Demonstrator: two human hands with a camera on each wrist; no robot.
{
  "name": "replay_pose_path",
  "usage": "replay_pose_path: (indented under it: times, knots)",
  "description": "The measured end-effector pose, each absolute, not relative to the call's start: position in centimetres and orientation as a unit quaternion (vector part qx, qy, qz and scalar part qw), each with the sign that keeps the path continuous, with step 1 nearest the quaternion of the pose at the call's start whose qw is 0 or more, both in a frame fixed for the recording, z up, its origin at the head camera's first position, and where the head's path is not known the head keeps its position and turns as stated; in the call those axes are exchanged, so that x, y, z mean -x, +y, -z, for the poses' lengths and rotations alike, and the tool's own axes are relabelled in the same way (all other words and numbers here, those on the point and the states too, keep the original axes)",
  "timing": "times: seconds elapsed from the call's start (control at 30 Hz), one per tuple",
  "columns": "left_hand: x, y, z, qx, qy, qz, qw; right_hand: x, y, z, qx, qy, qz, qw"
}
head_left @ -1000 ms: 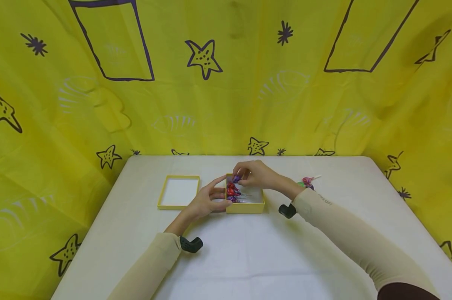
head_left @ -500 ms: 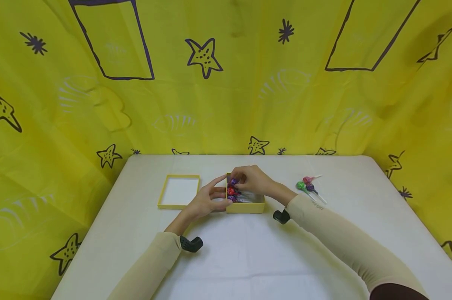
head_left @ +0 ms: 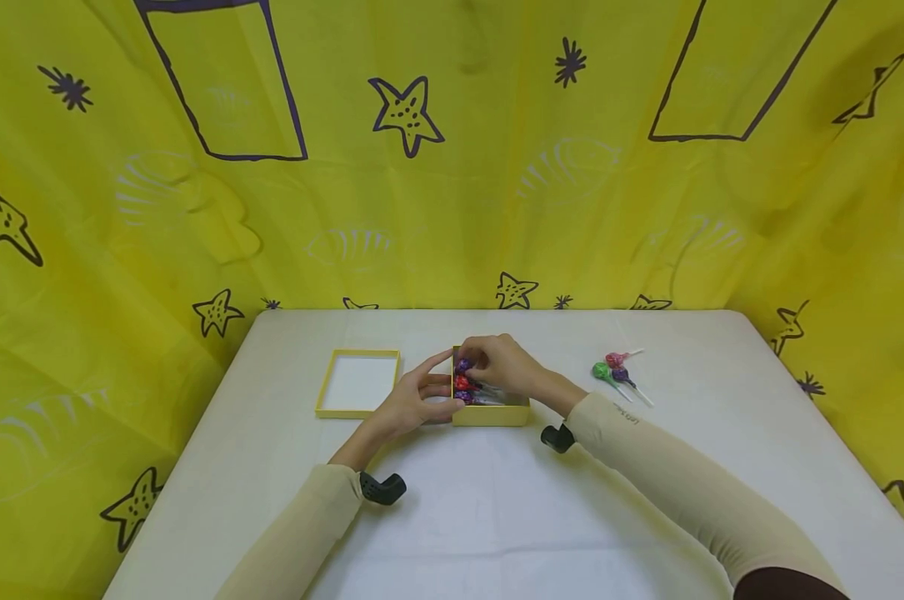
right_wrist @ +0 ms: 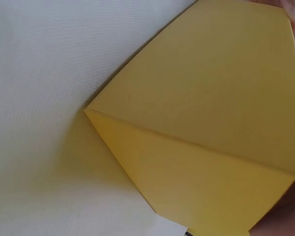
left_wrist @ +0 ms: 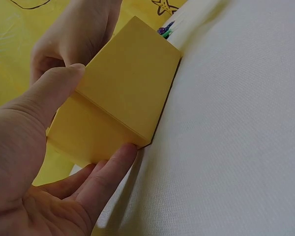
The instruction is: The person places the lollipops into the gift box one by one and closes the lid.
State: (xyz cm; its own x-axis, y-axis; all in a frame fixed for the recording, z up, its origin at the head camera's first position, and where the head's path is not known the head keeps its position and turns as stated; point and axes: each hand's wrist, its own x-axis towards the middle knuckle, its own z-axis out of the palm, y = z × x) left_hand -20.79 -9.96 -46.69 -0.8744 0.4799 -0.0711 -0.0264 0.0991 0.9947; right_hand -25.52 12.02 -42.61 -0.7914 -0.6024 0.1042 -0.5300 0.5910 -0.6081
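My right hand (head_left: 500, 365) has come down into the yellow box (head_left: 491, 412) and pinches a purple lollipop (head_left: 462, 365), so it is almost in with the others. My left hand (head_left: 414, 402) curls around the box's side.

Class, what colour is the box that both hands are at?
Yellow box; the left wrist view shows it best.
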Motion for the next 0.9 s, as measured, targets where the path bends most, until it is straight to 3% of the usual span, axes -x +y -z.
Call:
replay_pose_path:
  times: [0.9]
  knots:
    - [20.63, -9.93, 46.43, -0.162, 0.718, -0.648, 0.194, 25.45, 11.92, 42.99, 0.31, 0.893, 0.315, 0.082]
